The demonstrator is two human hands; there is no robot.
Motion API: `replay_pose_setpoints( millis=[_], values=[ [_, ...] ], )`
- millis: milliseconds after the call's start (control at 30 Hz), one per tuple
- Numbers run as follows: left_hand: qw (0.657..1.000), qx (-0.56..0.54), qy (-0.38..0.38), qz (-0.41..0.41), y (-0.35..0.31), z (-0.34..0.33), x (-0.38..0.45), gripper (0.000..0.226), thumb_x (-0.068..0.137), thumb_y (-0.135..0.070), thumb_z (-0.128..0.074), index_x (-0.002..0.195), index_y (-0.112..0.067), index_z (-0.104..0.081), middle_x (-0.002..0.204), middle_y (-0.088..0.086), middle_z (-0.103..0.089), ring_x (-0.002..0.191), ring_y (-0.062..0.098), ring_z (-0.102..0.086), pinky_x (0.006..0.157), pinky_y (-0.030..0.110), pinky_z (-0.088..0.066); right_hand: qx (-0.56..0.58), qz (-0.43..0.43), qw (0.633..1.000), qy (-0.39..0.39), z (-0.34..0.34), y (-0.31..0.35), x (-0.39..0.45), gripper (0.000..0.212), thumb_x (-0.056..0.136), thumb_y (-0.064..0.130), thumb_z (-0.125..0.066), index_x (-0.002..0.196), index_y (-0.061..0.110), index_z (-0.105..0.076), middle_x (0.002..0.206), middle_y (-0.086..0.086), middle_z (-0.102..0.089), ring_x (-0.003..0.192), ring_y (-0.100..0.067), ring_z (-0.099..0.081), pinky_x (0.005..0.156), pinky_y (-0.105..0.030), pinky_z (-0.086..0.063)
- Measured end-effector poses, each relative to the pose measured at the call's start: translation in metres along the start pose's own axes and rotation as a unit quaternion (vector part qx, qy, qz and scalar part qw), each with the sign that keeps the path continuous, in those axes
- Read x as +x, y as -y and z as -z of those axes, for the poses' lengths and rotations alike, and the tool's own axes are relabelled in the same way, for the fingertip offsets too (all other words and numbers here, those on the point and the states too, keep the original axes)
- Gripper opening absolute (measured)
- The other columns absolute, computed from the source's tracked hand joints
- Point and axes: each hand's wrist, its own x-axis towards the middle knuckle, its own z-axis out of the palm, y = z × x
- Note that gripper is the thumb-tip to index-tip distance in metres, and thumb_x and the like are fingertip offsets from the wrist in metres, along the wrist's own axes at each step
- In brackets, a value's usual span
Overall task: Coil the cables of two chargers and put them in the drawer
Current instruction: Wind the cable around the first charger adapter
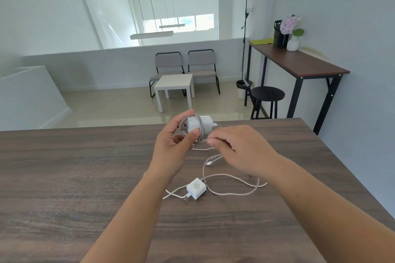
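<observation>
**Charger cable half-wound, second charger waiting**

Charger cable turns already ring the first charger (201, 126), a white, rounded-square plug block held up above the far middle of the wooden table (64, 177). The left hand (173, 145) grips that block, fingertips over its top and thumb pressed on the near side, pinning the grey loops of the wound cable (185, 126) in place. Just to its right, the right hand (233, 147) is closed in a pinch on the free run of the same cable, which looks taut between the two hands.

The step in hand seems to be winding the first cable around its block. The next move likely calls for carrying the pinched length around the block again while the left thumb keeps the earlier turns from slipping, then tucking in the end.

Nearer, between the forearms, the second charger (196, 188) lies flat on the table, a glossy white cube with softened corners. Its loose cable (235, 192) sprawls to the right in slack curves; it looks pale, braided and limp, and is not yet coiled. The table is dark wood-grain, matte. No drawer is in sight.
</observation>
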Motion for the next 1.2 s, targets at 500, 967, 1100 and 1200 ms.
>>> replay_pose_setpoints(
  millis=[500,967,1100,1200],
  values=[
    [0.947,-0.254,-0.099,0.168,-0.003,0.015,0.011,0.025,0.096,-0.015,-0.056,0.120,-0.016,-0.063,0.092,0.004,-0.073,0.071,0.014,-0.071,0.057,0.020,-0.057,-0.024,0.082,0.994,0.064,0.012,0.007,-0.005,0.025,0.096,0.035,-0.044,0.087,0.025,-0.066,0.067,0.009,-0.061,0.066,-0.010,-0.054,0.061,-0.036,-0.049],
    [0.978,-0.134,-0.122,0.108,0.007,0.016,0.010,0.028,0.096,-0.009,-0.057,0.121,-0.021,-0.062,0.093,0.003,-0.067,0.074,0.014,-0.065,0.065,0.022,-0.058,-0.073,0.081,0.990,0.093,0.012,0.017,-0.020,0.027,0.095,0.036,-0.040,0.083,0.026,-0.062,0.058,0.011,-0.037,0.059,-0.013,-0.035,0.054,-0.034,-0.046],
    [0.992,-0.043,-0.108,0.058,0.009,0.011,0.005,0.029,0.095,-0.009,-0.060,0.117,-0.028,-0.063,0.102,0.004,-0.065,0.071,0.010,-0.066,0.067,0.024,-0.056,-0.074,0.094,0.989,0.091,0.012,0.024,-0.018,0.031,0.095,0.037,-0.037,0.079,0.024,-0.060,0.058,0.009,-0.046,0.058,-0.015,-0.041,0.053,-0.034,-0.046],
    [0.994,0.048,-0.098,0.019,0.013,0.008,0.003,0.032,0.092,-0.015,-0.067,0.117,-0.035,-0.063,0.108,0.006,-0.065,0.071,0.017,-0.068,0.074,0.035,-0.060,-0.067,0.105,0.990,0.069,0.016,0.025,-0.013,0.038,0.093,0.040,-0.032,0.081,0.024,-0.064,0.061,0.006,-0.059,0.059,-0.019,-0.053,0.053,-0.033,-0.046]
  ],
)
